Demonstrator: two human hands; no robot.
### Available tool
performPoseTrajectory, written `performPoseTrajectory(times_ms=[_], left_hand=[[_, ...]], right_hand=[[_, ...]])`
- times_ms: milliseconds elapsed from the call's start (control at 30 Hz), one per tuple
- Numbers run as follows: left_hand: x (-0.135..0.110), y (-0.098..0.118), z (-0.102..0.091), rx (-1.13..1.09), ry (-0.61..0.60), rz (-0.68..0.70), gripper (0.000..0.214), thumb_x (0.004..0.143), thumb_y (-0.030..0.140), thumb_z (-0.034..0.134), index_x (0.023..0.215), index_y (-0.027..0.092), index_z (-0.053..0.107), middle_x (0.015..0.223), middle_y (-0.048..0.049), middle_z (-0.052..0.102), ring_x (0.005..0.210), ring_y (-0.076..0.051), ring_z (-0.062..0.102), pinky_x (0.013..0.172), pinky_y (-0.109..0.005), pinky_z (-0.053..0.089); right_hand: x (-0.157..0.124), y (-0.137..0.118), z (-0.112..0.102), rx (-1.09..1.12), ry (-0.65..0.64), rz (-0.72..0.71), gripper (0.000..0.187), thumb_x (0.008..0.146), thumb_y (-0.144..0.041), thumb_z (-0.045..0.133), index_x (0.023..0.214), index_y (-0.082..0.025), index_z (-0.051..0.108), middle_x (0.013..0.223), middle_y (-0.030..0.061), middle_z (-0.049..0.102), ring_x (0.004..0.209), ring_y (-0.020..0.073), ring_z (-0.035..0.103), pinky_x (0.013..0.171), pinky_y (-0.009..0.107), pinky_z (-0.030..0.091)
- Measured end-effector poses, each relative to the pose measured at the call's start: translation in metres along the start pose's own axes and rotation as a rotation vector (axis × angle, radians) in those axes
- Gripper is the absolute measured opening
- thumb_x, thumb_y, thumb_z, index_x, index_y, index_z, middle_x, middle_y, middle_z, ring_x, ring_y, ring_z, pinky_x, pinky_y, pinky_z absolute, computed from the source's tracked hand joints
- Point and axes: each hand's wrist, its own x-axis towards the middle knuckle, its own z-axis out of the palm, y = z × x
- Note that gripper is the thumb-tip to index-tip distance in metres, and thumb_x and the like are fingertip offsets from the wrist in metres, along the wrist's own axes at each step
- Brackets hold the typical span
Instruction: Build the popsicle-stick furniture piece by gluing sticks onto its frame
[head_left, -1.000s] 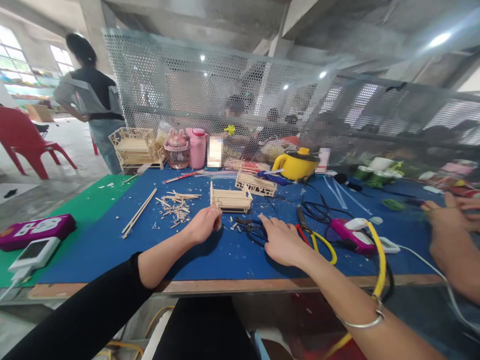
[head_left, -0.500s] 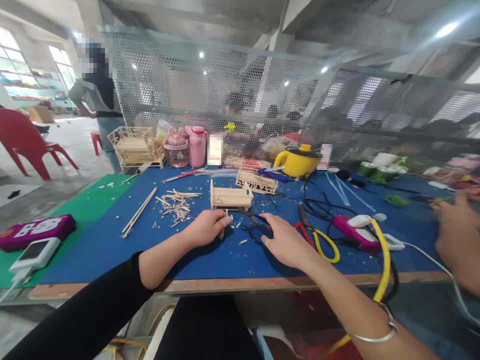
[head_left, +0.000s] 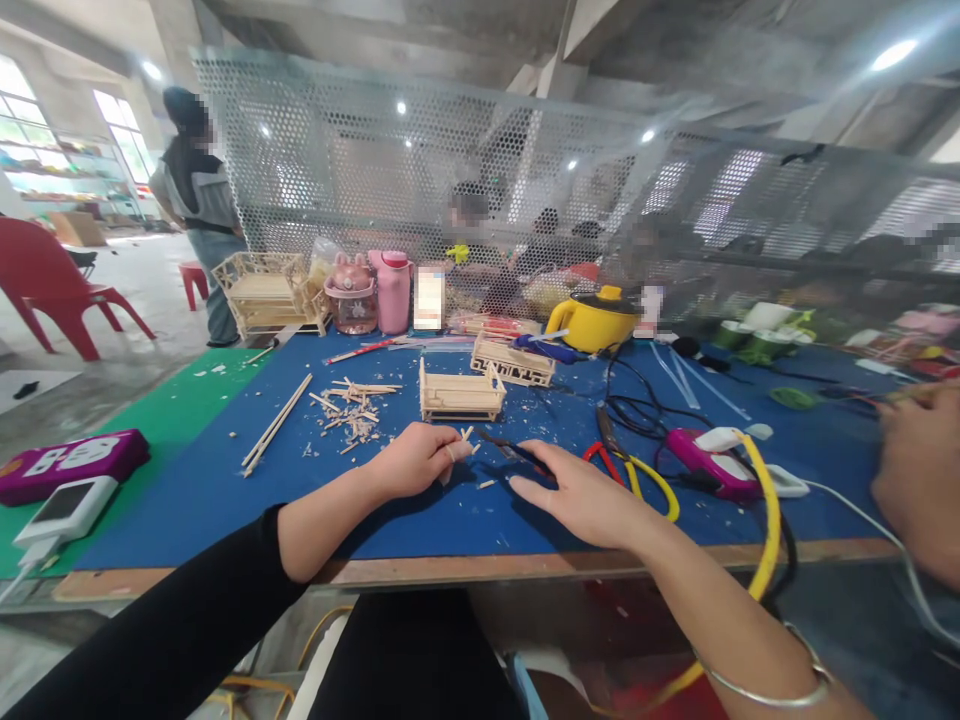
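Observation:
My left hand [head_left: 420, 460] is closed, pinching a small wooden stick [head_left: 468, 434] between thumb and fingers just above the blue mat. My right hand [head_left: 581, 490] is around the handles of a dark scissor-like hand tool [head_left: 511, 450]; whether it is scissors or pliers I cannot tell. The tool's tip points left, close to the stick. Right behind my hands stands a little piece of furniture built of wooden sticks [head_left: 461, 397], like a bench or bed. A heap of short stick pieces [head_left: 356, 410] lies left of it, with longer sticks [head_left: 277, 425] farther left.
Another stick model [head_left: 514, 360] and a larger one [head_left: 266, 295] stand at the back. Pink bottles [head_left: 391, 290] and a yellow pot [head_left: 596, 322] line the mesh screen. Right are red-and-yellow-handled pliers [head_left: 630, 465], cables and a purple device [head_left: 705, 465]. A co-worker's hand [head_left: 919, 470] is far right.
My right hand has moved slightly right and down, and the tool has turned a little. My left hand has shifted slightly right, and more of the stick's end shows.

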Motion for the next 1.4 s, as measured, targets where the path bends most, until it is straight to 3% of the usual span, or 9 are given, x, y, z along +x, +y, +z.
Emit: performPoseTrajectory(times_ms=[133, 300, 400, 567, 733, 967, 1233, 1400], left_hand=[[0.000, 0.001, -0.001, -0.013, 0.025, 0.017, 0.042, 0.089, 0.045, 0.040, 0.058, 0.019, 0.052, 0.054, 0.0011, 0.059, 0.052, -0.011, 0.050, 0.056, -0.022, 0.038], [0.000, 0.002, -0.002, -0.030, 0.058, 0.013, 0.044, 0.090, 0.045, 0.037, 0.056, 0.019, 0.050, 0.053, 0.0010, 0.058, 0.052, -0.011, 0.050, 0.059, -0.022, 0.039], [-0.001, 0.003, -0.001, -0.037, 0.014, 0.007, 0.043, 0.090, 0.045, 0.036, 0.058, 0.019, 0.049, 0.054, 0.0009, 0.059, 0.053, -0.012, 0.051, 0.060, -0.022, 0.040], [-0.001, 0.005, 0.000, -0.018, -0.036, 0.038, 0.041, 0.092, 0.042, 0.035, 0.061, 0.019, 0.049, 0.055, 0.0012, 0.059, 0.053, -0.011, 0.051, 0.060, -0.022, 0.039], [-0.002, 0.006, -0.001, 0.012, -0.038, 0.046, 0.042, 0.092, 0.041, 0.035, 0.060, 0.018, 0.050, 0.056, 0.0007, 0.058, 0.054, -0.011, 0.051, 0.060, -0.021, 0.039], [-0.002, 0.006, -0.002, 0.012, -0.040, 0.053, 0.040, 0.092, 0.037, 0.036, 0.060, 0.017, 0.051, 0.056, 0.0015, 0.058, 0.054, -0.010, 0.051, 0.060, -0.021, 0.040], [-0.002, 0.005, -0.001, 0.003, -0.031, 0.040, 0.042, 0.092, 0.036, 0.036, 0.058, 0.017, 0.051, 0.055, 0.0015, 0.058, 0.054, -0.010, 0.051, 0.060, -0.021, 0.040], [-0.005, 0.007, 0.003, 0.134, 0.038, 0.002, 0.035, 0.085, 0.051, 0.049, 0.079, 0.018, 0.060, 0.063, 0.0016, 0.062, 0.058, -0.012, 0.054, 0.056, -0.022, 0.038]], right_hand=[[0.003, -0.012, 0.004, 0.004, 0.006, -0.046, 0.048, 0.083, -0.046, 0.049, 0.123, -0.020, 0.052, 0.118, 0.0107, 0.061, 0.106, 0.0242, 0.056, 0.090, 0.038, 0.043], [0.005, 0.000, 0.001, -0.061, 0.037, -0.007, 0.053, 0.082, -0.050, 0.049, 0.125, -0.019, 0.051, 0.122, 0.0122, 0.058, 0.108, 0.0251, 0.055, 0.092, 0.039, 0.042], [0.003, 0.007, 0.000, -0.081, 0.043, 0.038, 0.055, 0.081, -0.051, 0.051, 0.125, -0.018, 0.051, 0.123, 0.0130, 0.057, 0.107, 0.0257, 0.056, 0.093, 0.039, 0.042], [-0.002, -0.003, 0.005, 0.013, -0.029, -0.011, 0.053, 0.082, -0.050, 0.050, 0.127, -0.021, 0.050, 0.124, 0.0096, 0.057, 0.108, 0.0230, 0.055, 0.094, 0.037, 0.042], [0.001, -0.010, 0.010, 0.036, 0.027, -0.049, 0.050, 0.081, -0.047, 0.053, 0.123, -0.021, 0.054, 0.116, 0.0098, 0.062, 0.102, 0.0241, 0.058, 0.089, 0.037, 0.044], [0.006, -0.007, 0.012, 0.024, 0.034, -0.090, 0.037, 0.078, -0.033, 0.056, 0.114, -0.024, 0.057, 0.110, 0.0071, 0.063, 0.097, 0.0229, 0.059, 0.086, 0.036, 0.043], [0.007, -0.008, 0.011, -0.013, 0.030, -0.105, 0.040, 0.070, -0.017, 0.052, 0.109, -0.024, 0.058, 0.101, 0.0053, 0.065, 0.091, 0.0217, 0.059, 0.081, 0.033, 0.043], [0.010, -0.005, 0.007, 0.116, 0.062, -0.101, 0.041, 0.067, -0.012, 0.047, 0.104, -0.024, 0.060, 0.098, 0.0018, 0.069, 0.090, 0.0205, 0.061, 0.081, 0.031, 0.044]])
